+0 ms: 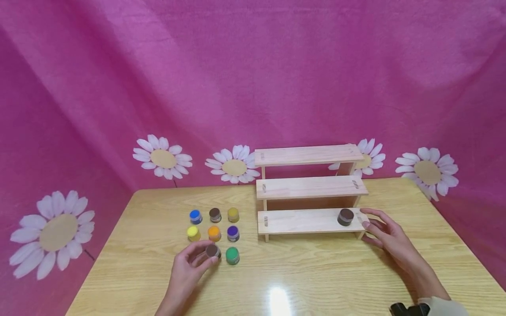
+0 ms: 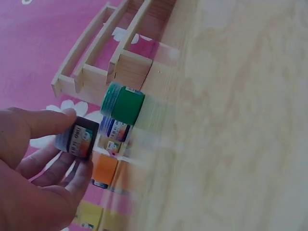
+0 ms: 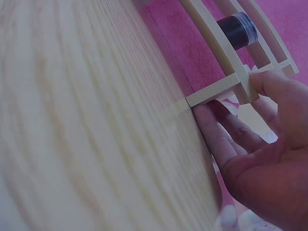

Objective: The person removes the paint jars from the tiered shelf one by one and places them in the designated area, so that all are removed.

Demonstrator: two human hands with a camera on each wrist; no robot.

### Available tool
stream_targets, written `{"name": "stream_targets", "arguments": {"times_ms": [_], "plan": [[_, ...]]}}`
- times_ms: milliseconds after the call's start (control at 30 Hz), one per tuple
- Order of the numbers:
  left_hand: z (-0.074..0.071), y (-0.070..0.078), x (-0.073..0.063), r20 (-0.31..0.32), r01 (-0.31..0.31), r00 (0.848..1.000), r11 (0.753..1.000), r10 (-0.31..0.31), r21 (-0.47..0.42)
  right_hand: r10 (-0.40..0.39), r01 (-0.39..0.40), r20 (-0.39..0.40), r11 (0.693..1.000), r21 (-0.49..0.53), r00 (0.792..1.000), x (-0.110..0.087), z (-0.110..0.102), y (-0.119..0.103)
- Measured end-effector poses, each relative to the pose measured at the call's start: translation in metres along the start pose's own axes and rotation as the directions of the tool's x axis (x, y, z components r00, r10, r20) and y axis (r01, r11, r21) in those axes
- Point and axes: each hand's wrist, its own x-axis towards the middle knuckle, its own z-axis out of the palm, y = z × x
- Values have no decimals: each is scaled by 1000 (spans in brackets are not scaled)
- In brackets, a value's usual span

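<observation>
My left hand point(image 1: 189, 266) pinches a dark brown paint jar point(image 1: 213, 251) between thumb and fingers. In the left wrist view this jar point(image 2: 81, 138) looks tilted and a little off the table. Just right of it stands a green paint jar point(image 1: 232, 255). My right hand point(image 1: 391, 237) holds the right end of the three-tier wooden shelf point(image 1: 300, 221) at its lowest tier, thumb on the board's end and fingers against the side leg. Another dark jar point(image 1: 345, 217) stands on that lowest tier, close to the right hand; it also shows in the right wrist view point(image 3: 237, 31).
Behind the left hand stand rows of paint jars: blue point(image 1: 195, 216), dark brown point(image 1: 215, 214), mustard point(image 1: 233, 214), yellow point(image 1: 193, 233), orange point(image 1: 214, 233) and purple point(image 1: 233, 233). A pink flowered cloth point(image 1: 253, 79) hangs behind the wooden table point(image 1: 316, 276).
</observation>
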Motion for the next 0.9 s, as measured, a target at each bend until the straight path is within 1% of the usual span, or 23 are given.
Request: {"name": "stream_targets", "arguments": {"times_ms": [167,400,533,700,800,833,900], "plan": [[-3,-7,3,24,-3,1000,1000,2,15,4,-4,-3,1000,-4,1000,0,0,1],[-5,-10,6,30,26,999,998,-28,62,2,-2,0,1000,5,1000,0,-1,1],[-5,-11,9,29,25,999,995,-28,94,-1,1,3,1000,16,1000,0,-2,1],[-5,-10,10,31,15,999,997,-17,74,-2,1,7,1000,22,1000,1,-2,1],[-4,-8,9,22,12,1000,996,-14,85,2,-2,5,1000,16,1000,1,-2,1],[-3,-6,8,17,7,1000,996,-9,93,2,-2,4,1000,13,1000,0,-1,1],[-1,-2,7,15,-21,1000,995,20,102,4,-4,2,1000,15,1000,0,-1,1]]}}
